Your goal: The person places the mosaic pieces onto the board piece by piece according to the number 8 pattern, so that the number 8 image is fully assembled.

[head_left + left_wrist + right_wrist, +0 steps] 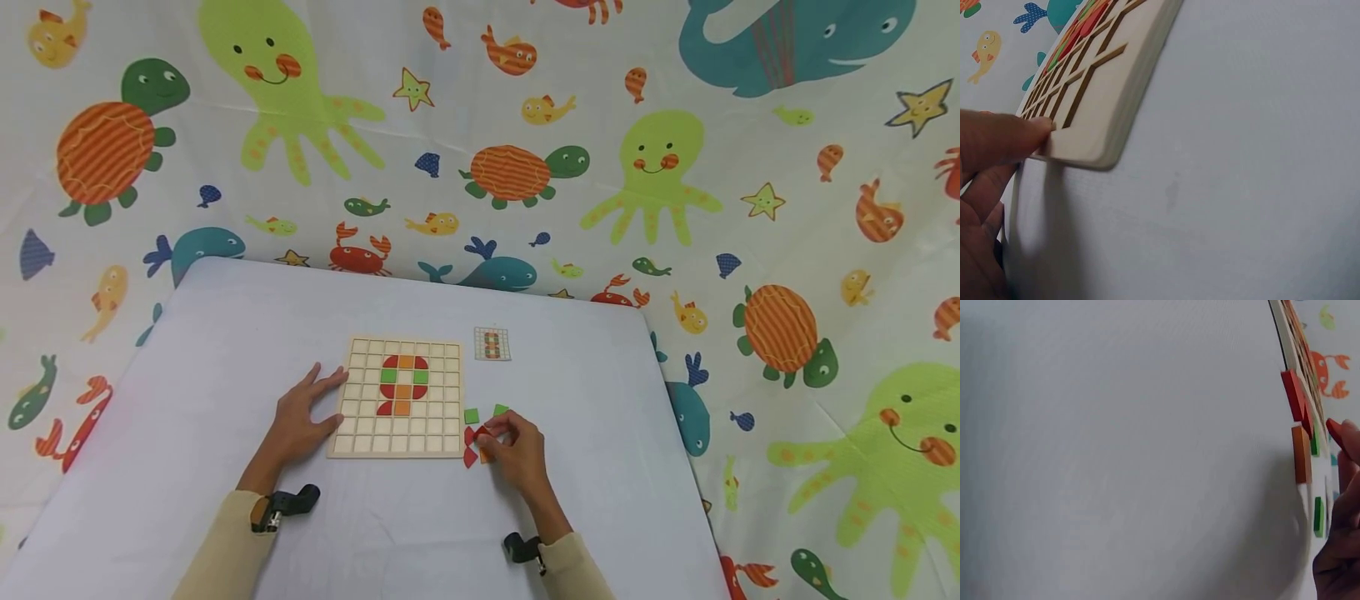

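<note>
A wooden grid board (435, 433) lies on the table with red, orange and green tiles set in its middle squares. My left hand (300, 421) rests at the board's left side, fingers spread, thumb (1029, 134) touching the rim near a corner. Right of the board, my right hand (519, 454) pinches a red tile (1334, 432) between thumb and fingertips, raised above the loose tiles. Below it lie red tiles (470, 458), an orange tile (1301, 455) partly hidden by the hand in the head view, and green tiles (471, 416).
A small pattern card (492, 344) with a printed grid lies beyond the board's right corner. White cloth (405, 525) covers the table. Behind it hangs a curtain (465, 100) printed with sea animals. Each wrist wears a black camera (288, 504).
</note>
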`<action>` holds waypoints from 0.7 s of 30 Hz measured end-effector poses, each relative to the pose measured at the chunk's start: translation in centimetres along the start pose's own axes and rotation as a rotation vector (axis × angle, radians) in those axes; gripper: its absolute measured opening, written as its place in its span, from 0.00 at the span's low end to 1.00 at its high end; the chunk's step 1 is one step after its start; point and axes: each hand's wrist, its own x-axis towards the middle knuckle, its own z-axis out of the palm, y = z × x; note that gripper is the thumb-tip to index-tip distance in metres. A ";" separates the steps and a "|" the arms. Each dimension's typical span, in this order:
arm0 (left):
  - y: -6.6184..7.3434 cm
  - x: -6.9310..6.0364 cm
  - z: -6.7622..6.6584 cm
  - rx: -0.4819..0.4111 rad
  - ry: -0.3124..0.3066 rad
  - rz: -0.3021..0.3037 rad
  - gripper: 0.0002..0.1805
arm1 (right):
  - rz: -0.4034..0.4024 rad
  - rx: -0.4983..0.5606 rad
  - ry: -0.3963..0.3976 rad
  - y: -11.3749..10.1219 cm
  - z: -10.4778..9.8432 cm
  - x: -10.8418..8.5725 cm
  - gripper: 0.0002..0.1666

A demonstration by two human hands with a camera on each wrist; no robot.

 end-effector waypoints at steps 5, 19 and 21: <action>0.0 0.1 0.0 0.006 0.001 0.001 0.41 | -0.044 0.037 -0.043 -0.7 1.0 0.1 0.12; -0.2 0.0 0.1 0.006 0.020 0.015 0.41 | -0.116 0.077 -0.115 -3.0 3.7 0.2 0.08; -0.1 0.0 0.1 0.007 0.020 0.013 0.41 | -0.088 0.099 -0.115 -3.3 3.8 0.1 0.08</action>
